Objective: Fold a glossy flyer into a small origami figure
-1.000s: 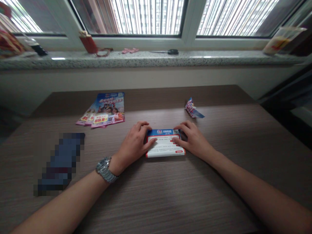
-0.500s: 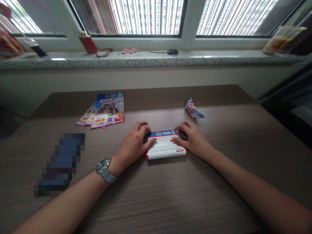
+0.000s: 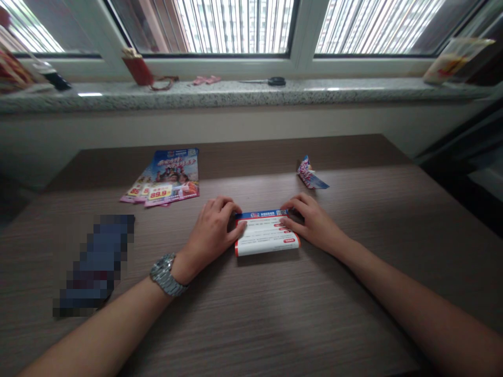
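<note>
A flyer (image 3: 265, 236), white with a blue top band and red edging, is bent over on itself, its curved fold toward me. My left hand (image 3: 216, 225) holds the left edge, thumb on the printed face and fingers at the far corner. At the right edge, my right hand (image 3: 310, 220) grips it the same way, thumb on top and fingers curled around the far corner. Behind my right hand stands a small folded paper shape (image 3: 310, 175) in blue and pink. A metal wristwatch (image 3: 168, 275) is on my left wrist.
Several colourful flyers (image 3: 173, 178) lie fanned out at the back left of the wooden table (image 3: 251, 324). A pixelated dark object (image 3: 96, 264) lies beside my left forearm. On the stone windowsill (image 3: 220, 99) are scissors (image 3: 275, 81), pink pieces (image 3: 206, 80) and a red container (image 3: 137, 69).
My left thumb has slid slightly left toward the flyer's edge. My right hand stays nearly in place, and the view has shifted a little.
</note>
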Demonstrator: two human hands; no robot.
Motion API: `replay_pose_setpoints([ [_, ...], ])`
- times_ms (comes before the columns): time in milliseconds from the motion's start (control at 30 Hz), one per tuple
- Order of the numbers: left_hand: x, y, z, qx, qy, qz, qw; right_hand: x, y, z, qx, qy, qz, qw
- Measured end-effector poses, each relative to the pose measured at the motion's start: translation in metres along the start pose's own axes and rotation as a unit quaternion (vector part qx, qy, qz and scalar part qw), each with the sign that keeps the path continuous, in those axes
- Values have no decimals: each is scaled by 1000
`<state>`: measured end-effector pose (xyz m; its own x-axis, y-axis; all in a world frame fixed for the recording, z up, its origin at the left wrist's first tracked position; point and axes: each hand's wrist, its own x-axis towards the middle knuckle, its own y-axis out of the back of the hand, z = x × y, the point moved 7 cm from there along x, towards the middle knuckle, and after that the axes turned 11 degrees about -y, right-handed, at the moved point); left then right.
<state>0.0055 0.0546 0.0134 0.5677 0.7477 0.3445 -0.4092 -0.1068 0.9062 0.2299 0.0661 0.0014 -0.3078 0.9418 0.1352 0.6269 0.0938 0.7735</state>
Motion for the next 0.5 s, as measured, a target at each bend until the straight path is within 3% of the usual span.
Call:
replay_pose_setpoints([
  [500, 2, 0, -1, -9, 9, 5, 1000, 2, -1, 3, -3, -6, 14, 1000],
])
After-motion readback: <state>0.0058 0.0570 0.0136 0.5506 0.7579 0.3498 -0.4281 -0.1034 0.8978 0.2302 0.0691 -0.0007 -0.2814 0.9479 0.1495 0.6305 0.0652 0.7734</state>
